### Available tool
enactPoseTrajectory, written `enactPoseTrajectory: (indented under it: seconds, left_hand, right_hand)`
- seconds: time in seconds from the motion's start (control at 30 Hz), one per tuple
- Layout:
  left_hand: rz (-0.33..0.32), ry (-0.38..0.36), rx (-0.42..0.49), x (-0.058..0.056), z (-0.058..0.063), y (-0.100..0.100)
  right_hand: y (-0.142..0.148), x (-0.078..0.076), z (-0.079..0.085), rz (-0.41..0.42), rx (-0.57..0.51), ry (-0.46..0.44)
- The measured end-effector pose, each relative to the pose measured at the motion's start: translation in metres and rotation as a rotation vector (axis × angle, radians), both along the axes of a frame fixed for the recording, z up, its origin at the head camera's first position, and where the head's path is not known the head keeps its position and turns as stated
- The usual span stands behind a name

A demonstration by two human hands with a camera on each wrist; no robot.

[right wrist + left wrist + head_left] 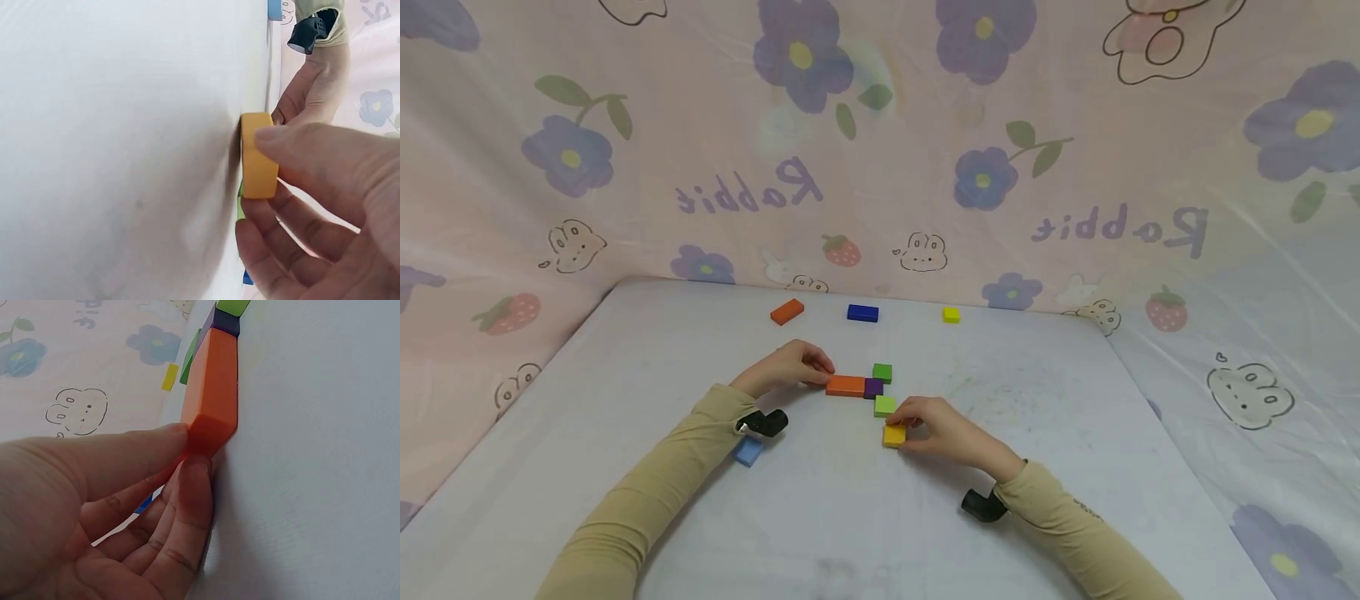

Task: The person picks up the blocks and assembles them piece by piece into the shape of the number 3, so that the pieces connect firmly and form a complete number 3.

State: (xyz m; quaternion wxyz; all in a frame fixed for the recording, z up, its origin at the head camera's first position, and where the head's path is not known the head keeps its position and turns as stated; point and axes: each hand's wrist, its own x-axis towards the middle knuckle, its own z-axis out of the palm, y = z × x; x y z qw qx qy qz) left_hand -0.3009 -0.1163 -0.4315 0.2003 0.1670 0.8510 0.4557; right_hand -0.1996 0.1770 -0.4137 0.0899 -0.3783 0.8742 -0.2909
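My left hand (790,365) pinches the left end of a long orange block (846,386), thumb and fingertips at its corners. The orange block's right end meets a small purple block (874,388). A green block (882,373) lies just behind the purple one, and a lime-green block (884,406) in front of it. Nearer me, my right hand (942,429) holds a yellow-orange block (893,436) between thumb and fingers. In the right wrist view, the thumb presses the face of this block (257,172), which is close over the white surface.
Along the back of the white table (1037,375) lie a red-orange block (787,312), a dark blue block (862,313) and a bright yellow block (951,315). A light blue block (748,451) sits beside the left wrist. Printed cloth (887,183) rises behind the table.
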Motion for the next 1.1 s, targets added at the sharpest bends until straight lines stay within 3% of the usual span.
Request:
enactPoseTrajectory:
  seconds: [0.33,0.63,0.7,1.1]
  left_hand:
    - [0.003,-0.002,0.01,0.0,0.0,0.0]
    - [-0.023,0.001,0.03,0.001,0.0,-0.001]
    - [-0.024,-0.002,0.03,0.004,0.005,0.0]
    - [-0.026,-0.009,0.039,0.002,0.002,-0.001]
  right_hand:
    - [-0.004,0.0,-0.006,-0.045,-0.01,0.032]
    - [-0.011,0.004,-0.008,-0.129,-0.004,0.051]
    - [-0.013,0.005,-0.008,-0.154,0.011,0.054]
    - [-0.022,0.011,-0.005,-0.273,0.05,0.099]
